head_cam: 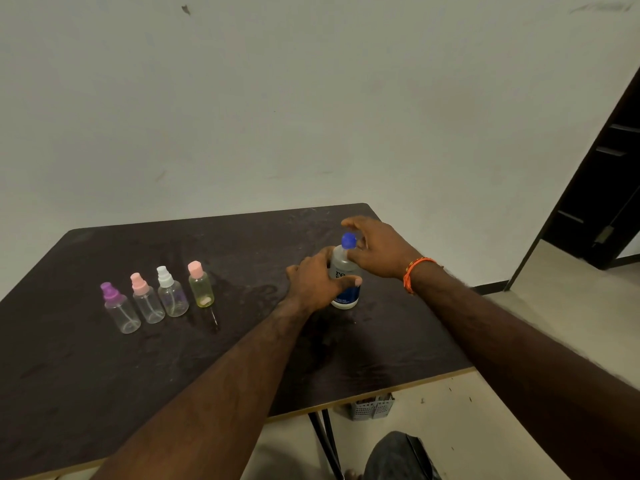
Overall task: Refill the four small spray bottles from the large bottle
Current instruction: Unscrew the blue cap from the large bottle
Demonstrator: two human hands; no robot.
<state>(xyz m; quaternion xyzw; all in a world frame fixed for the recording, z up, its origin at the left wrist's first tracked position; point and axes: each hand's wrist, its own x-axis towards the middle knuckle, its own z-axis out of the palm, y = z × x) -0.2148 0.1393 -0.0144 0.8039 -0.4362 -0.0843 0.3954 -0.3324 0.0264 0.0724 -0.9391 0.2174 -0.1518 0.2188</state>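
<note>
Left hand [317, 277] wraps the body of the large bottle [344, 278], thumb across the label, holding it upright on the dark table [242, 341]. Right hand [375, 249] is over the top, fingers curled around the blue cap [348, 240]; whether they bear on it or just ring it cannot be told. An orange thread band [414, 271] sits on that wrist.

The bottle stands right of centre, toward the table's back. Well to its left, four small spray bottles stand in a row, all capped and apparently empty: purple-topped [119, 310], pink-topped [147, 301], white-topped [171, 292], and a yellowish one with a pink cap [201, 285]. A thin dark object lies just in front of the last; unclear what it is.

Judged step: opening the large bottle; no refilling started.

Risks: a squeeze from the left hand as the cap frees could push liquid out; the tabletop looks smeared, possibly damp, so the base might slip under twist.

Room: open table between bottle and row. Right and front edges are near; floor below.
</note>
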